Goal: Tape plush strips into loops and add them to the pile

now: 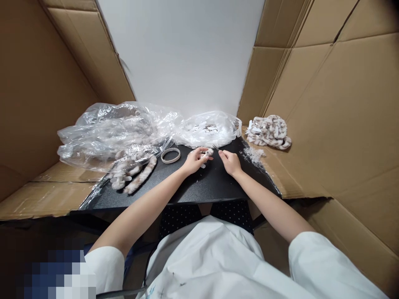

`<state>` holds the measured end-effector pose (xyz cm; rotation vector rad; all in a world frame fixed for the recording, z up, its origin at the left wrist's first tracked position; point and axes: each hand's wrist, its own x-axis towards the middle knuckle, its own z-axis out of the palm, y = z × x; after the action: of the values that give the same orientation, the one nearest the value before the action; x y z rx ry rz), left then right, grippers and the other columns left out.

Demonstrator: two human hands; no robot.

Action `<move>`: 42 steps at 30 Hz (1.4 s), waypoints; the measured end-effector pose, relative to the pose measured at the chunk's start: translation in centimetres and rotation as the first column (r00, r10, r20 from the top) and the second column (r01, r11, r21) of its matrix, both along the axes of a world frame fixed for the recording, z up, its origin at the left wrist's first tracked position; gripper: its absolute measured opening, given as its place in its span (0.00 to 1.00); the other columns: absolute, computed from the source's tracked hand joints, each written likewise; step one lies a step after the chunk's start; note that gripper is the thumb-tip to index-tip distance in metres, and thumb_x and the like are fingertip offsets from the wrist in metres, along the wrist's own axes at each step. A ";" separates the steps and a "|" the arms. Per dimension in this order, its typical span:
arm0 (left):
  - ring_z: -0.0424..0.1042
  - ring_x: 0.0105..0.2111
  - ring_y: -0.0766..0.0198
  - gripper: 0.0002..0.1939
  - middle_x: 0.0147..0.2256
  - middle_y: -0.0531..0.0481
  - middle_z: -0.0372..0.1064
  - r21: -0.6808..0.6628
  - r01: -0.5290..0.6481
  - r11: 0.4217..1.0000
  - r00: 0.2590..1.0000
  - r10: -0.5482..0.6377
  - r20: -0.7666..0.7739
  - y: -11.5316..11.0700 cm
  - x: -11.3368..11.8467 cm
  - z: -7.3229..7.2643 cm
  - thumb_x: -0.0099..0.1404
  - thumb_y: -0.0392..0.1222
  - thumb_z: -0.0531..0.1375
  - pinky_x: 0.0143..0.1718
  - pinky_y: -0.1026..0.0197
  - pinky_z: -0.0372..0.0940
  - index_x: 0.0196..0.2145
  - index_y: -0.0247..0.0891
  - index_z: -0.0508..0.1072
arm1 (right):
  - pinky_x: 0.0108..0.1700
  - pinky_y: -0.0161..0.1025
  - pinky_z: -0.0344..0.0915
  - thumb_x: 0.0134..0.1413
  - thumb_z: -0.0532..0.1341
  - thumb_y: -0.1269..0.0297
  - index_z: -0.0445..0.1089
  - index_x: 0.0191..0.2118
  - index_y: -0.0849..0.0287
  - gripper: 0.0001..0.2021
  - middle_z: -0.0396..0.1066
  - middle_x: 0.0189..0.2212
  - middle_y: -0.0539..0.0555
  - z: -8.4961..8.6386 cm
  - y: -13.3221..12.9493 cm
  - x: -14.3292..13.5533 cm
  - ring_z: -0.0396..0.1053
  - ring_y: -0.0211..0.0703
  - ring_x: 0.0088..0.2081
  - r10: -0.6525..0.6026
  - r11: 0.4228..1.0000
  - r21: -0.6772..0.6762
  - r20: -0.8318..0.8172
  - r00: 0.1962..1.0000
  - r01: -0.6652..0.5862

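Over the middle of the black table (187, 192), my left hand (195, 160) is closed around a furry white-and-brown piece (210, 152), whose fluffy end sticks out between the fingers. A small white tab (203, 166) shows just beneath that hand. To its right, my right hand (230, 162) grips a thin, pointed metal tool (215, 147); its tip points up and left, near the furry piece but apart from it. The fingers cover the tool's other end, so its exact kind is unclear.
A clear plastic bag (124, 124) with furry pieces lies left, furry strips (141, 176) in front. A tape ring (171, 155) lies nearby. Behind my hands sits a bag of white tabs (205, 126). Right are a furry pile (268, 132), loose fluff (254, 155) and cardboard walls (349, 112).
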<state>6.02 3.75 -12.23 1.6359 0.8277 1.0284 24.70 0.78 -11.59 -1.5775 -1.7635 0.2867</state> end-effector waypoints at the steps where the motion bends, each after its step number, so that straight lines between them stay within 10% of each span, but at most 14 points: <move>1: 0.70 0.27 0.68 0.24 0.35 0.45 0.75 -0.003 0.011 1.000 1.000 -0.011 0.004 0.0 0.0 0.0 0.57 0.50 0.64 0.27 0.66 0.62 0.46 0.34 0.64 | 0.28 0.34 0.50 0.62 0.43 0.44 0.59 0.21 0.57 0.27 0.60 0.18 0.48 -0.1 0.2 0.3 0.60 0.37 0.24 -0.001 1.000 0.009 -0.054 0.999 0.002; 10: 0.71 0.27 0.67 0.22 0.28 0.52 0.72 0.050 0.039 0.998 0.996 -0.035 -0.078 -0.3 0.0 -0.1 0.55 0.51 0.65 0.24 0.68 0.60 0.40 0.37 0.62 | 0.39 0.38 0.63 0.46 0.64 0.49 0.63 0.29 0.57 0.17 0.73 0.34 0.54 0.1 -0.1 -0.4 0.68 0.43 0.36 0.308 0.946 0.186 -0.255 0.917 -0.266; 15: 0.74 0.30 0.64 0.20 0.33 0.46 0.76 0.062 0.166 0.984 0.981 -0.158 -0.111 -0.5 0.0 -0.2 0.58 0.50 0.63 0.24 0.68 0.60 0.39 0.39 0.58 | 0.39 0.40 0.65 0.46 0.63 0.56 0.49 0.21 0.54 0.20 0.77 0.31 0.56 0.0 0.5 -0.5 0.72 0.45 0.34 0.358 0.932 0.113 -0.421 0.834 -0.344; 21: 0.70 0.23 0.67 0.19 0.34 0.45 0.77 0.086 0.120 0.989 0.973 -0.100 -0.207 -0.6 -0.5 0.4 0.58 0.50 0.62 0.21 0.68 0.57 0.39 0.38 0.59 | 0.43 0.40 0.64 0.49 0.59 0.66 0.58 0.24 0.56 0.09 0.76 0.32 0.58 1.0 1.2 2.7 0.72 0.47 0.38 -0.048 0.987 0.133 -0.317 0.947 0.094; 27: 0.71 0.26 0.67 0.19 0.35 0.46 0.77 0.071 0.089 0.993 0.979 -0.074 -0.191 -0.8 -0.3 0.6 0.56 0.51 0.64 0.22 0.68 0.58 0.39 0.38 0.62 | 0.52 0.47 0.59 0.53 0.57 0.62 0.68 0.40 0.63 0.12 0.68 0.48 0.68 1.1 2.0 5.5 0.65 0.54 0.50 -0.424 0.859 0.256 -0.128 0.896 0.443; 34: 0.70 0.30 0.66 0.17 0.32 0.48 0.75 -0.055 0.044 0.998 0.999 -0.044 0.006 -0.7 0.0 1.1 0.59 0.52 0.61 0.25 0.68 0.59 0.38 0.36 0.69 | 0.28 0.36 0.51 0.62 0.40 0.42 0.58 0.23 0.56 0.27 0.61 0.18 0.50 0.9 0.1 2.4 0.61 0.42 0.24 -0.098 0.993 0.060 -0.045 0.994 0.100; 42: 0.72 0.43 0.59 0.22 0.40 0.44 0.76 -0.160 0.091 0.983 0.964 -0.047 0.262 0.2 -0.3 0.3 0.53 0.51 0.68 0.44 0.58 0.65 0.42 0.37 0.73 | 0.26 0.34 0.44 0.61 0.48 0.43 0.62 0.20 0.58 0.27 0.63 0.18 0.50 1.1 -1.3 0.4 0.61 0.38 0.24 -0.007 0.998 -0.064 0.185 0.983 0.019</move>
<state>5.72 3.91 -11.93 1.3433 0.6603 1.0634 25.05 -0.51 -10.47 -1.7087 -1.9004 0.1990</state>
